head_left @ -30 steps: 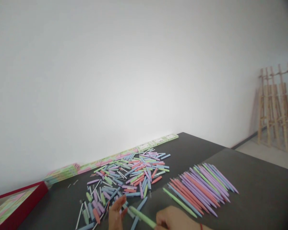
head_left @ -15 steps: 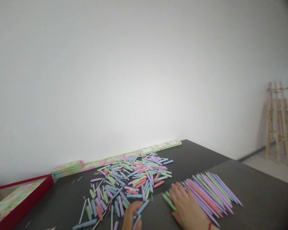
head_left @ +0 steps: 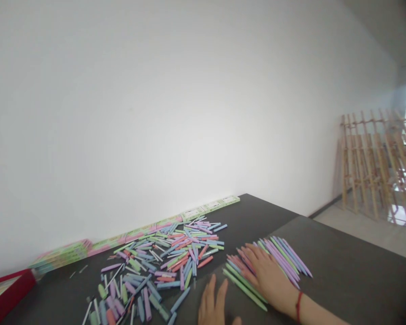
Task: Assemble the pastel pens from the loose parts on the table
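My right hand point(head_left: 269, 277), with a red cord at its wrist, lies flat with fingers stretched over a row of pastel pens. Red ones show beside and under its fingers. Purple pens point(head_left: 284, 259) lie side by side to its right, with a few green and blue ones among them. Left of that hand are long green pens point(head_left: 245, 286), pointing toward me. My left hand point(head_left: 212, 302) is low in the view, fingers up and apart, holding nothing visible. Nearest to its left are blue pen pieces point(head_left: 180, 299).
A wide pile of loose pen parts point(head_left: 176, 253) in several colours, with thin white sticks, covers the middle of the dark table point(head_left: 270, 212). Flat printed boxes point(head_left: 138, 235) line the wall. A red box point(head_left: 11, 293) stands at left. Wooden racks point(head_left: 368, 167) lean at right.
The view has turned right. My left hand has moved right from the blue pieces, its fingers now extended. My right hand now lies further over the row, with green pens showing to its left.
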A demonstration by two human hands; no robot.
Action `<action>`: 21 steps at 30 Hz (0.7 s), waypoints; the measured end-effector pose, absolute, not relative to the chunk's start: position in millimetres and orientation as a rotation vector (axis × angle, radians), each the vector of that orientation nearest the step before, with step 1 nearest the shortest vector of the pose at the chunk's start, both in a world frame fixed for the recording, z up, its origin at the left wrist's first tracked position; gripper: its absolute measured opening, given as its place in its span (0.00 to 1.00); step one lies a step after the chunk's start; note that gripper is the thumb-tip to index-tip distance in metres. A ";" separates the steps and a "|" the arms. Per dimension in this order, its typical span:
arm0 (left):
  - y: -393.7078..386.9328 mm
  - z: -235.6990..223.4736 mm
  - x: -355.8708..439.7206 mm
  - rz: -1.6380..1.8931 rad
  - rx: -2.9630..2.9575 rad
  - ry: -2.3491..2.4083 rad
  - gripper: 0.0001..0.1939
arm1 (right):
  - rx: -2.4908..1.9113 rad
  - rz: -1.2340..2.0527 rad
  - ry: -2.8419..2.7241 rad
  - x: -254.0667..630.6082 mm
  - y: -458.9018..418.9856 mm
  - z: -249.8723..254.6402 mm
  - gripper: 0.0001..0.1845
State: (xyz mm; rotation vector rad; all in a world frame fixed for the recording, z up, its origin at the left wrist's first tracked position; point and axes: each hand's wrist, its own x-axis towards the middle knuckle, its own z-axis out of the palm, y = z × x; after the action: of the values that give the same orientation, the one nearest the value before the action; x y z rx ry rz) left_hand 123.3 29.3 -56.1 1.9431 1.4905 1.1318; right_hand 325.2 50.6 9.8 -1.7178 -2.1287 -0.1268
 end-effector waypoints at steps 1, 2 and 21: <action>28.4 -48.5 137.0 1.039 2.007 1.519 0.34 | -1.749 -0.111 -2.071 340.1 55.8 13.2 0.27; 27.4 -41.0 150.2 0.949 2.055 1.549 0.37 | -1.840 -0.092 -1.985 355.6 61.8 15.4 0.28; 60.2 -20.5 328.9 0.739 2.100 1.529 0.45 | -1.949 0.268 -1.996 454.0 101.2 2.5 0.34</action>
State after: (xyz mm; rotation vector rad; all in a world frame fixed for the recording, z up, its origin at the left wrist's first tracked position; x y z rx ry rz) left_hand 328.9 60.2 -20.5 2.1000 1.5293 0.7386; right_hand 454.0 101.2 2.5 -1.9488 -1.9961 0.2683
